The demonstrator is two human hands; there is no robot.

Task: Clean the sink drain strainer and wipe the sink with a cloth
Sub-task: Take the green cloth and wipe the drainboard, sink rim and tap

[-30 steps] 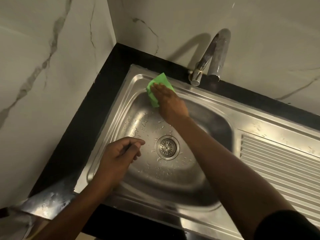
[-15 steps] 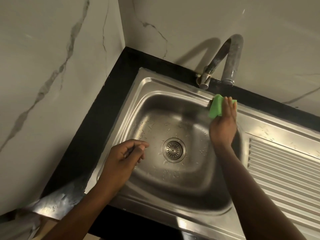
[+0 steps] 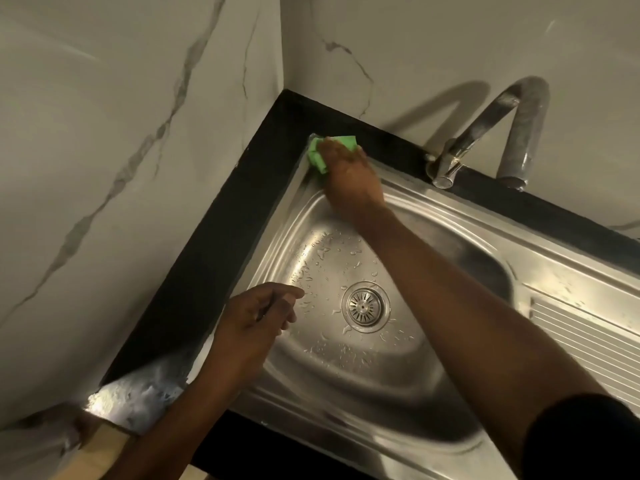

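Observation:
The stainless steel sink (image 3: 460, 216) fills the middle of the head view, its basin dotted with water drops. The round metal drain strainer (image 3: 365, 305) sits in the drain at the basin's centre. My right hand (image 3: 349, 174) reaches across the basin and holds a folded green cloth (image 3: 316, 158) down on the rim's far left corner. Part of the cloth is hidden under the fingers. My left hand (image 3: 252, 323) hovers over the basin's left side with loosely curled fingers, and I see nothing in it.
A curved metal faucet (image 3: 519, 129) rises from the back rim at the right. A ribbed drainboard (image 3: 588, 344) lies right of the basin. A black counter (image 3: 221, 244) borders the sink, with marble walls close behind and to the left.
My right hand swept the cloth from the far left of the basin to the rim below the faucet, then back to the rim's far left corner. The left hand stayed still.

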